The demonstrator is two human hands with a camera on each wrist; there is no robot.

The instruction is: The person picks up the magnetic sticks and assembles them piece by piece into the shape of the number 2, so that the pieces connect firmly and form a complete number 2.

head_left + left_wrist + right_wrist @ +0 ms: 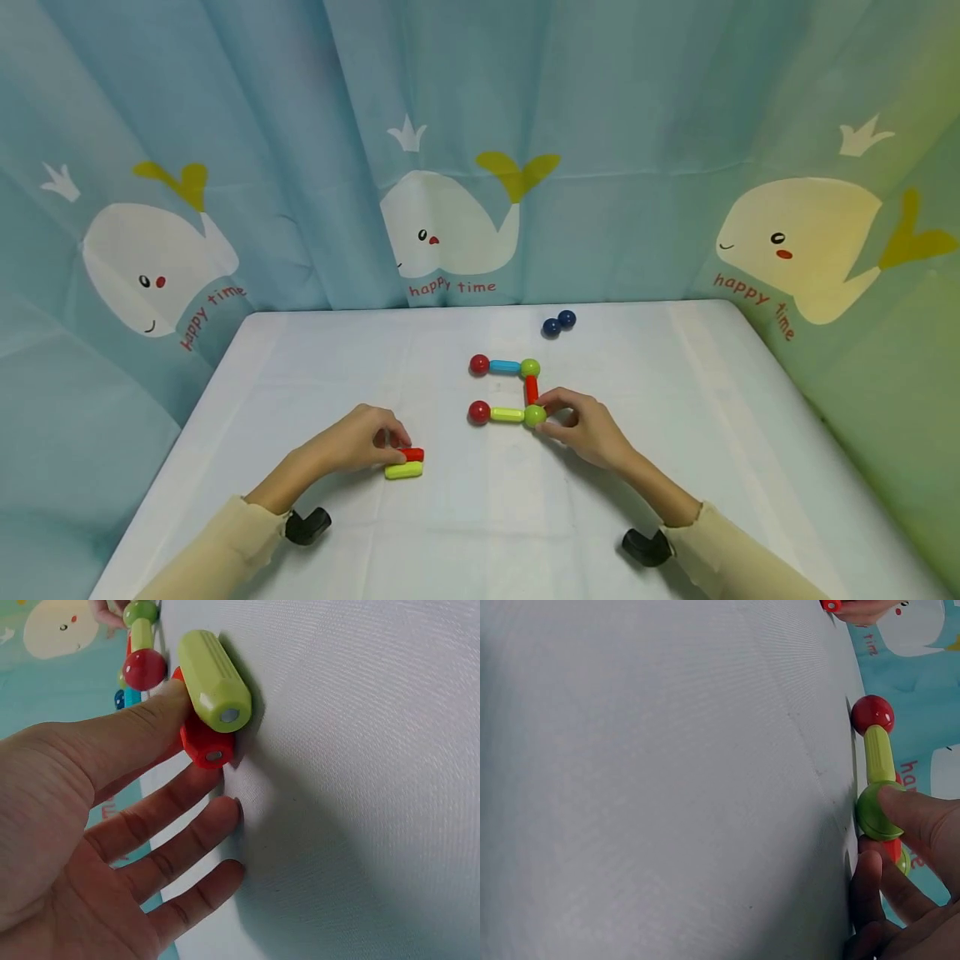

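My left hand [367, 437] pinches a red magnetic rod [206, 746] between thumb and fingers, the other fingers spread low at the tabletop. A yellow-green rod [404, 471] lies right alongside it, on the near side. Ahead and to the right, rods and balls form an angular U shape. Its near green ball [535, 415] is held by my right hand [588, 429], thumb on top of the ball. From that ball a yellow-green rod [507, 414] runs left to a red ball [478, 412]. A red rod [532, 390] leads back to another green ball [530, 367].
A blue rod [505, 367] joins the far green ball to a second red ball [479, 364]. Two dark blue balls [559, 323] sit together near the table's back edge. Behind the white-covered table [480, 533] hangs a whale-print curtain [615, 167].
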